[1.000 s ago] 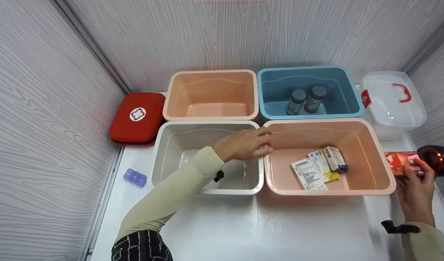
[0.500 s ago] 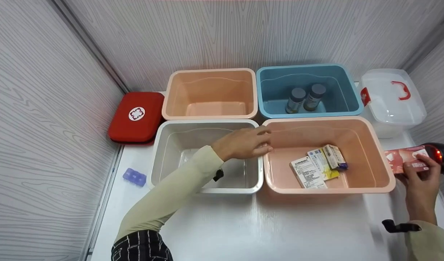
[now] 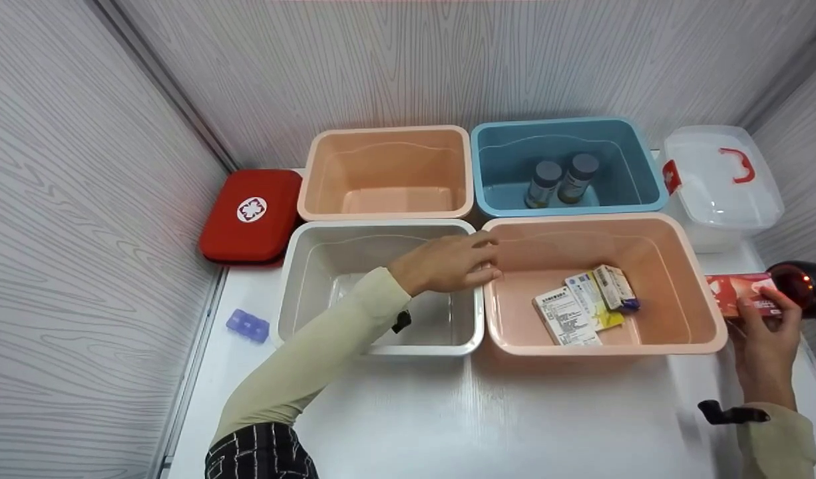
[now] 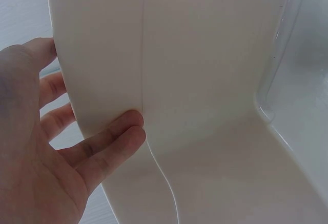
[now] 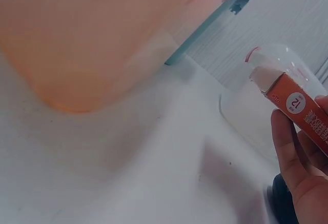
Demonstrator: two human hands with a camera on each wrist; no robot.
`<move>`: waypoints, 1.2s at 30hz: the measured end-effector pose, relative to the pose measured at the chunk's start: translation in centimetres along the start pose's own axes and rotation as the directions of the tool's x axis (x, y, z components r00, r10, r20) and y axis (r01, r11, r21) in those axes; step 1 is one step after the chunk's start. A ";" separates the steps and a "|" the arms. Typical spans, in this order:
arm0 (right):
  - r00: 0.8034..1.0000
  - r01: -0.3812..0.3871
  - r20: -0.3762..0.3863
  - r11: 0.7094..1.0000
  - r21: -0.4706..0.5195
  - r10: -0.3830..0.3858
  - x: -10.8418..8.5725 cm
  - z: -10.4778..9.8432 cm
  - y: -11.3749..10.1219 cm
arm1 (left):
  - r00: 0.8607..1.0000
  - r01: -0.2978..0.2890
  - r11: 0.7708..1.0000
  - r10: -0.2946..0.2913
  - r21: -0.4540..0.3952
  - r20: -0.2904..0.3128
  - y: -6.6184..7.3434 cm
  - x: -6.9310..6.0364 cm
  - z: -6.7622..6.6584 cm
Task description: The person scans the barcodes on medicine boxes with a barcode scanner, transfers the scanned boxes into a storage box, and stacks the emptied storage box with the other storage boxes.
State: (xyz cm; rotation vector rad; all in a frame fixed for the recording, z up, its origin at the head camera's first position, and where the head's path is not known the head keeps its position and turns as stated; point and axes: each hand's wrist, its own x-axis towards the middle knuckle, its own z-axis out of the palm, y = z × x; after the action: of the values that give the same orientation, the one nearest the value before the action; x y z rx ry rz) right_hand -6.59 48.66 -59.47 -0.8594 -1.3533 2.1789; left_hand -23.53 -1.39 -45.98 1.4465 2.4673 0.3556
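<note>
Red box (image 3: 726, 297) at three o'clock, pinched in the right hand (image 3: 769, 342); the scanner (image 3: 815, 291) beside it runs out of my sight. The left hand (image 3: 444, 263) lies, fingers loosely spread, over the rim of the grey bin (image 3: 361, 249), its sleeve (image 3: 321, 352) hiding some contents space. Pink bin (image 3: 548, 245), four o'clock: three packs (image 3: 568, 319); blue bin (image 3: 554, 148), two o'clock: two jars (image 3: 580, 179).

Box (image 3: 731, 293) in right hand (image 3: 767, 339): red-orange, white print
Tub (image 3: 448, 326) under left hand (image 3: 444, 264): pale grey
Wide tub (image 3: 674, 299) right of left hand: peach
Case (image 3: 248, 229) left of left hand: red, white emblem
Wall (image 3: 408, 60): grey wood grain
Desk (image 3: 548, 412): white
</note>
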 end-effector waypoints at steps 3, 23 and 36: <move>0.999 -0.016 0.029 0.999 0.041 0.015 0.1 0.2 0.2 | 1.000 0.004 1.000 -0.004 -0.004 0.012 0.1 0.0 0.0; 0.994 0.107 0.031 0.971 -0.215 -0.102 0.7 2.8 -2.4 | 1.000 -0.008 1.000 0.009 0.019 -0.014 0.1 0.1 0.1; 0.901 0.410 0.301 0.835 -0.366 -0.311 2.3 12.4 -12.7 | 1.000 -0.005 1.000 0.005 0.015 -0.010 0.1 0.0 0.0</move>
State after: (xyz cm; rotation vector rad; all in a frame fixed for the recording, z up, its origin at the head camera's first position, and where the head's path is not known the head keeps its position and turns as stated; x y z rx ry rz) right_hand -16.37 47.72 -44.59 -0.4351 -1.9717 1.7516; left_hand -23.44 -1.31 -45.95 1.4609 2.4795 0.3462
